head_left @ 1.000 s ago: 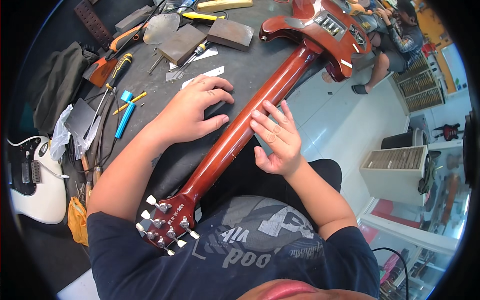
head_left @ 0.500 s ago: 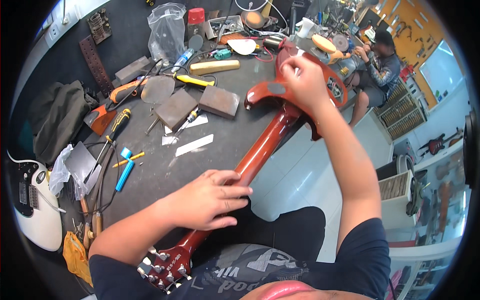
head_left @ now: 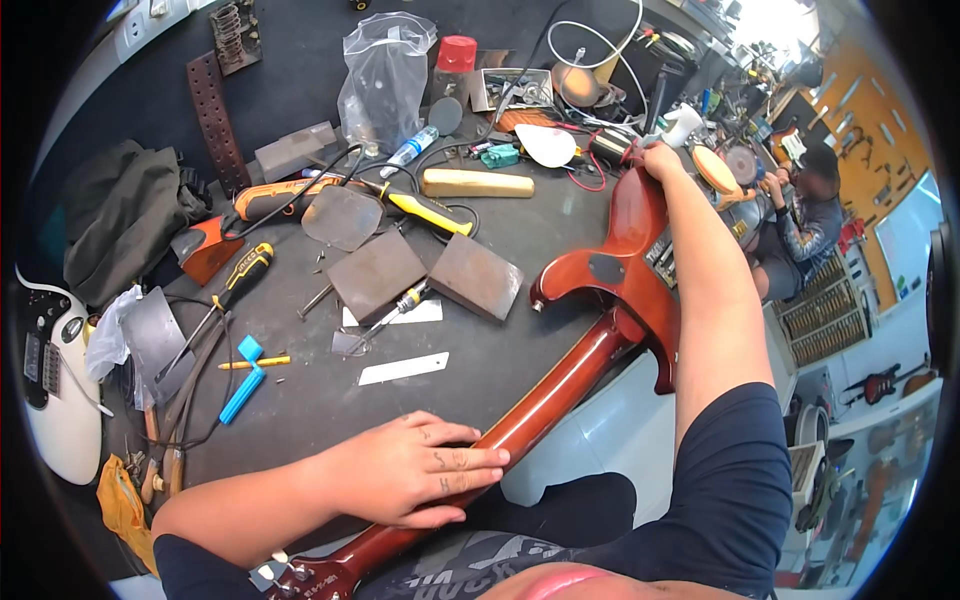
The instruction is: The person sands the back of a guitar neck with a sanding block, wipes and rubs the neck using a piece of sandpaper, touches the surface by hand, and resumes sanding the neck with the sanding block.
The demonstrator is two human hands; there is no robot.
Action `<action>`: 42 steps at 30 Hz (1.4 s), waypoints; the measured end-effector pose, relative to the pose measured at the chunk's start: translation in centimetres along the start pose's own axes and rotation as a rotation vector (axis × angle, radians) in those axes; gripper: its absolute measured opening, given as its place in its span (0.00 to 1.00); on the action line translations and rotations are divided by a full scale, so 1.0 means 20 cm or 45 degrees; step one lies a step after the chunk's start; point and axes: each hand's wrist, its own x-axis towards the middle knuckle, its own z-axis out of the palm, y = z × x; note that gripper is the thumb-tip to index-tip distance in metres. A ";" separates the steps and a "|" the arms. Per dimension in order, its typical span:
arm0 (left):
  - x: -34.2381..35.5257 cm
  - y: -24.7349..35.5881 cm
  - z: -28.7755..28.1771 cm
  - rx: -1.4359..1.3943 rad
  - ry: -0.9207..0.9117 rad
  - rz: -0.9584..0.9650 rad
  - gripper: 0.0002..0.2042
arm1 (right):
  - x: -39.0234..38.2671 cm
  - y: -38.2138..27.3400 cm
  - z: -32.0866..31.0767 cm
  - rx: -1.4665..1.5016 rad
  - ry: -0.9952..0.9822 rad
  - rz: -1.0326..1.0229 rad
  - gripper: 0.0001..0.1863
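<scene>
A glossy red-brown electric guitar lies face down, its neck running from the bench edge toward me. The headstock is at the lower left, partly cut off by the frame. Across the back of the neck rests my left hand, fingers stretched out and lying on the wood. My right hand is at the far end of the guitar body, against its edge; its fingers are mostly hidden. A dark oval patch marks the body's horn, and my right forearm covers part of the body.
Left of the guitar are two dark blocks, a screwdriver, a yellow-handled tool, a pale wooden bar and a blue tool. A white guitar body lies far left. Another person works at the right.
My right hand has moved from over the guitar's back to the far end of its body. My left hand stays on the neck. The whole view has shifted.
</scene>
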 end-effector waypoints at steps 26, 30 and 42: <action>-0.02 0.15 -0.08 -0.123 0.577 -0.267 0.34 | -2.41 -0.98 -0.89 2.655 -0.549 0.074 0.07; 0.06 0.30 -0.06 -0.561 0.859 -0.318 0.39 | -2.85 -1.15 -0.91 2.832 -0.867 0.258 0.08; 0.05 0.28 0.00 -1.513 0.413 -0.823 0.17 | -3.30 -1.18 -0.85 2.132 -0.136 -0.012 0.26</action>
